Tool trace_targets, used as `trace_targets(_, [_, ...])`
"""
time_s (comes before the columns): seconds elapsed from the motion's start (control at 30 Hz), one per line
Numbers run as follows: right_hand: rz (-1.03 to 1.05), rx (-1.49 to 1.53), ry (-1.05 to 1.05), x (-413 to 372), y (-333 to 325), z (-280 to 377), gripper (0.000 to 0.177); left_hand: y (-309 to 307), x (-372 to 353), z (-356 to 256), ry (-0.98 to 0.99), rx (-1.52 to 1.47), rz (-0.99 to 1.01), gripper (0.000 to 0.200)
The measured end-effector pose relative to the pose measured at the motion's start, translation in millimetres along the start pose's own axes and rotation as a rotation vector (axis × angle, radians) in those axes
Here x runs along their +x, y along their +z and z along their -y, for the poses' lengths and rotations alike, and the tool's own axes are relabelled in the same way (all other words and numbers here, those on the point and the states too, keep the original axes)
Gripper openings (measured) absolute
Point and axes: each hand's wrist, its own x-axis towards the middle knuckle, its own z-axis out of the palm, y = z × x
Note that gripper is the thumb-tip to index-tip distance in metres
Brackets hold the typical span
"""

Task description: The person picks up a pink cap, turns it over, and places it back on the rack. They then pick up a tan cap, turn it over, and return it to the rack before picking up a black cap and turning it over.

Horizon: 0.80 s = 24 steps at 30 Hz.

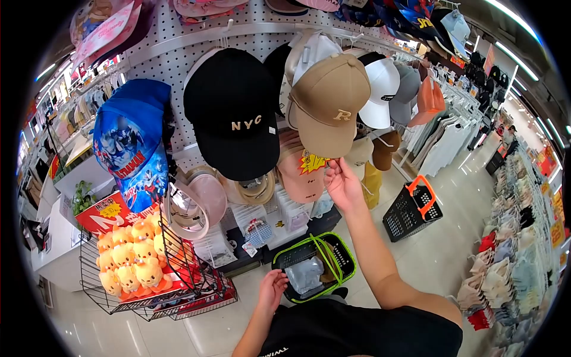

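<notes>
In the head view, a tan baseball cap (329, 98) with an embroidered "R" hangs toward one o'clock, its long axis nearly upright and its brim pointing to six. The right hand (344, 185) has its fingers bunched at the brim's lower edge; whether they grasp it, I cannot tell. A black NYC cap (229, 110) hangs at the tan cap's nine o'clock, a white cap (379, 89) at three. The left hand (273, 289), fingers loosely curled and released, is at eight o'clock on a green-rimmed shopping basket (292, 257).
</notes>
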Motion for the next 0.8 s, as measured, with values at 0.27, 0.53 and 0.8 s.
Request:
trace_targets(0.27, [-0.073, -0.021, -0.060, -3, 32, 7, 0.018, -17, -18, 17, -0.022, -0.022, -0.020, 0.020])
trace_targets(0.53, [0.016, 0.086, -0.070, -19, 38, 31, 0.020, 4, -16, 30, -0.055, 0.040, 0.016, 0.020])
trace_targets(0.8, [0.143, 0.247, 0.010, -27, 25, 61, 0.024, 32, -7, 39, -0.011, 0.052, 0.016, 0.020])
